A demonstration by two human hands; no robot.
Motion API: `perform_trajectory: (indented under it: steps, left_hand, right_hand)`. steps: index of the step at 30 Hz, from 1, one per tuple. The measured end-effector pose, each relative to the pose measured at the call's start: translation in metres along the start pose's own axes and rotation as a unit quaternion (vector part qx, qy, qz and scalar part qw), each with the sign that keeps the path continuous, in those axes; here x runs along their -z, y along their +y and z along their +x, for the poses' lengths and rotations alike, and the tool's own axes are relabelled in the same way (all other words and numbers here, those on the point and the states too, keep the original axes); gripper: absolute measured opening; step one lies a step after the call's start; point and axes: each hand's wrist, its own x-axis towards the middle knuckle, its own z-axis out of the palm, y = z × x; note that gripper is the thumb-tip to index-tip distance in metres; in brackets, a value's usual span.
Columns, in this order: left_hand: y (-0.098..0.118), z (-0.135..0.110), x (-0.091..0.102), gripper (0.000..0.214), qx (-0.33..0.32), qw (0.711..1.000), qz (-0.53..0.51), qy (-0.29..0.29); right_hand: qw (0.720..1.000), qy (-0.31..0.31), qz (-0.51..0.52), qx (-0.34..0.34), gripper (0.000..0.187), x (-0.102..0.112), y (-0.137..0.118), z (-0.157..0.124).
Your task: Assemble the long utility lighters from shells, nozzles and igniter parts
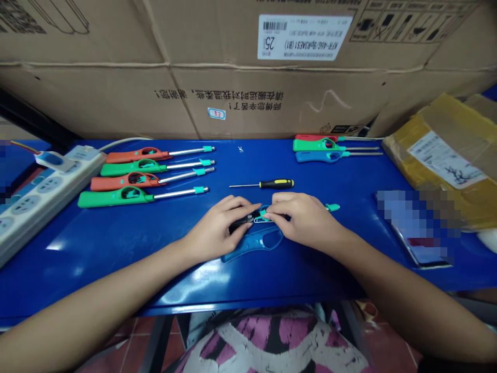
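Observation:
In the head view, my left hand (219,228) is closed around the black inner body (238,223) of an opened lighter. The fingers of my right hand (303,215) are pinched on a small teal plastic part (262,213) beside that black body. A white piece shows between the two hands, too small to name. Just below lies a loose blue lighter casing half (252,243) with an oval opening. Past my right hand a teal tip piece (332,207) sticks out; what joins it is hidden behind the hand.
A yellow-and-black screwdriver (277,184) lies beyond my hands. Several assembled lighters (128,181) are lined up left, near a power strip (42,191). More lighters (320,148) lie back right, by a taped box (442,160) and a phone (417,228). Large cardboard (229,77) stands behind.

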Motion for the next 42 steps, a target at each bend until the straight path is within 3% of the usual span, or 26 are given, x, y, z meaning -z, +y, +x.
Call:
perform_trajectory:
  steps: [5,9,16,19,24,30,42]
  left_hand:
    - [0.001,0.001,-0.001,0.037,0.022,1.000,-0.017,0.004]
    - [-0.001,0.001,-0.002,0.032,0.046,0.998,-0.043,0.020]
    - [-0.005,0.001,0.000,0.028,0.079,0.995,-0.054,0.042]
    - [-0.007,0.001,0.001,0.027,0.080,0.994,-0.063,0.051]
    - [-0.007,0.000,0.001,0.026,0.078,0.993,-0.067,0.060]
    - [-0.007,0.001,0.002,0.027,0.090,0.992,-0.070,0.048]
    - [-0.006,0.002,0.002,0.027,0.100,0.991,-0.080,0.034]
  right_hand:
    - [0.998,0.026,0.031,-0.045,0.020,-0.007,-0.001,0.000]
    - [0.994,0.054,0.083,-0.040,0.013,-0.011,0.001,0.000]
    - [0.981,0.124,0.144,-0.033,0.006,0.008,0.012,0.001]
    - [0.986,0.110,0.125,0.011,0.001,0.018,0.020,0.000]
    - [0.989,0.067,0.066,0.111,0.010,0.017,0.022,-0.002]
    - [0.987,0.031,-0.045,0.152,0.020,0.004,0.019,0.000]
    - [0.981,0.042,-0.024,0.188,0.024,0.002,0.019,0.000]
